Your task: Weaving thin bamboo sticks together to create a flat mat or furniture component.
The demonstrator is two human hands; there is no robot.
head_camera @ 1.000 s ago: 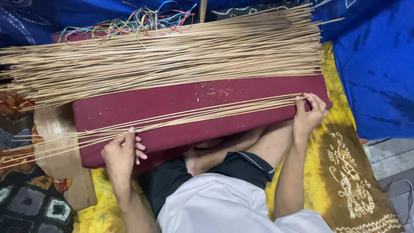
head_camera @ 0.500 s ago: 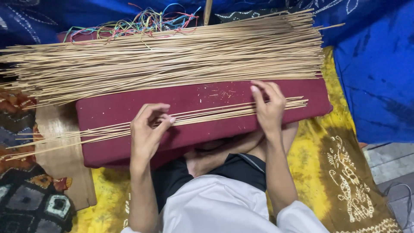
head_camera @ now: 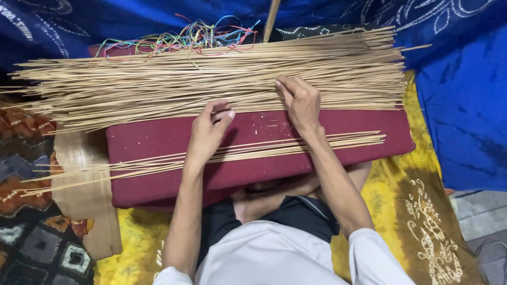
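Bamboo sticks [head_camera: 158, 84] — both hands' fingertips touching them.

Left ends of the stick pile [head_camera: 211, 79] beyond the frame edge; fingertips buried among sticks.

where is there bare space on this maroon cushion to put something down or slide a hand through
One bare strip runs across the maroon cushion, between the big pile of sticks and the small bundle of sticks. The left hand and right hand sit in it; its ends are freer. A narrower strip borders the near edge. The far half is crowded with sticks and coloured strings.
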